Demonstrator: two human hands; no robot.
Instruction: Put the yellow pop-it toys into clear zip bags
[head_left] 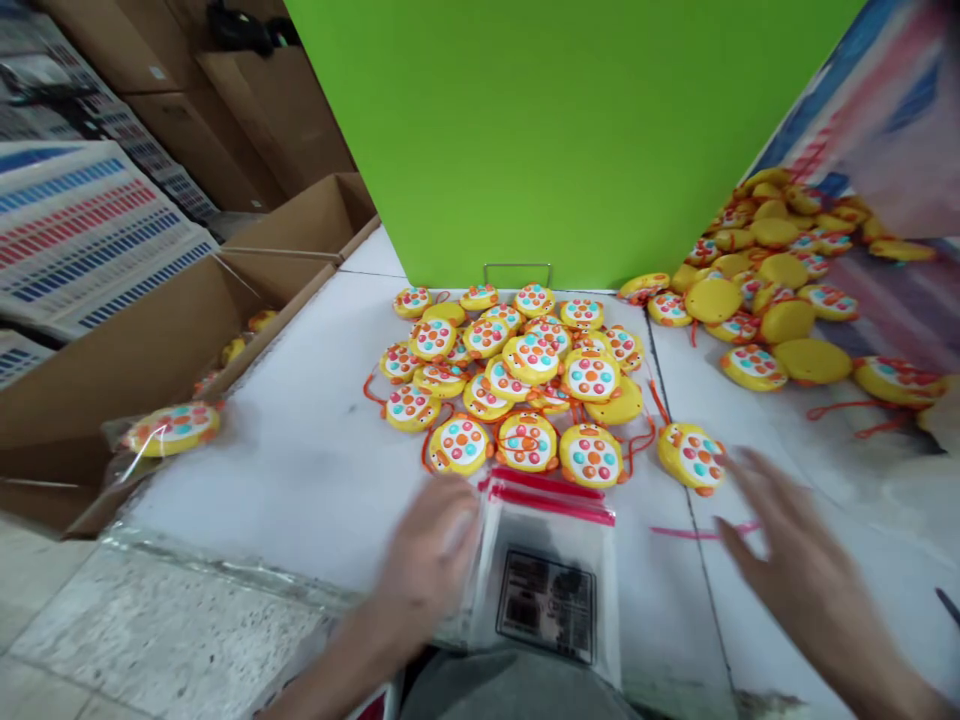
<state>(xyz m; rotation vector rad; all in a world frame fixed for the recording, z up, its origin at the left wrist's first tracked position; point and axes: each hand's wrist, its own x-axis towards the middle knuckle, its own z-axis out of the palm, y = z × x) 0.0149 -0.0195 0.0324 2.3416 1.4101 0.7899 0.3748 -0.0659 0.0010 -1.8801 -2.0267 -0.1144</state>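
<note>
A large heap of round yellow toys (510, 380) with white faces, coloured push buttons and orange cords lies on a white table top (285, 470). One such toy (691, 457) sits apart to the right of the heap. Nearest to it is my right hand (795, 540), blurred, with fingers spread and holding nothing. My left hand (427, 560), also blurred, is at the left edge of a clear zip bag (544, 570) with a red seal and a barcode label. Whether that hand grips the bag is hard to tell.
A second heap of the toys (765, 270) lies at the right. A bagged toy (172, 430) rests by an open cardboard box (112, 370) at the left. A green board (555, 130) and a wire stand (517, 272) stand behind the heap.
</note>
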